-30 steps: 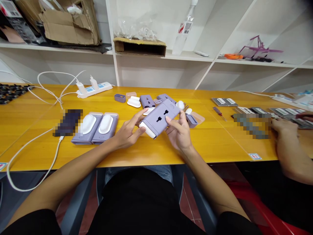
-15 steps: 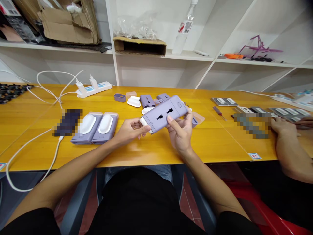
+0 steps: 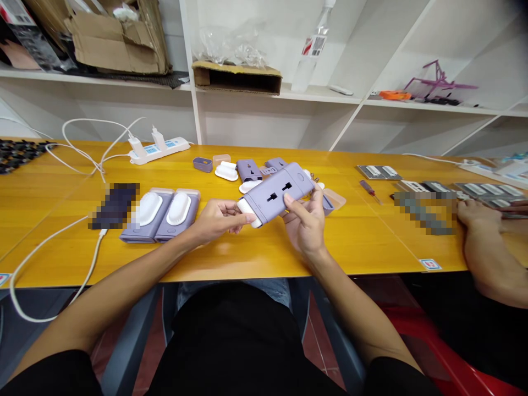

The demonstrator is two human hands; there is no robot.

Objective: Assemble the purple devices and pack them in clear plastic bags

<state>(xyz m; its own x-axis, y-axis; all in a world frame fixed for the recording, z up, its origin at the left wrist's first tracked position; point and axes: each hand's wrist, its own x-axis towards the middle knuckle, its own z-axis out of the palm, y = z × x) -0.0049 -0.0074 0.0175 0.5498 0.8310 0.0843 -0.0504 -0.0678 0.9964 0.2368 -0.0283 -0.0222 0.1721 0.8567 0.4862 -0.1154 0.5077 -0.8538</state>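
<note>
My right hand (image 3: 307, 223) grips a long purple plastic case (image 3: 277, 192) by its right end, the thumb on its upper face near two dark keyhole-shaped slots. My left hand (image 3: 220, 221) pinches a white rounded piece (image 3: 248, 212) at the left end of the case; how far it sits inside cannot be seen. To the left, two similar purple cases (image 3: 163, 237) lie side by side with white oval pieces (image 3: 179, 209) on top. Behind my hands lie another slotted purple case (image 3: 247, 168), a loose white oval piece (image 3: 226, 171) and a small purple frame (image 3: 202, 164).
A blurred dark device (image 3: 115, 206) with a white cable lies left, before a white power strip (image 3: 159, 150). A screwdriver (image 3: 370, 191) lies to the right, near a co-worker's arm (image 3: 482, 231). White shelves with a cardboard box (image 3: 237, 78) and bottle (image 3: 311, 52) stand behind.
The white piece at the case's left end has turned: its ridged side showed before, and a smooth face shows now. Both hands stay in nearly the same place.
</note>
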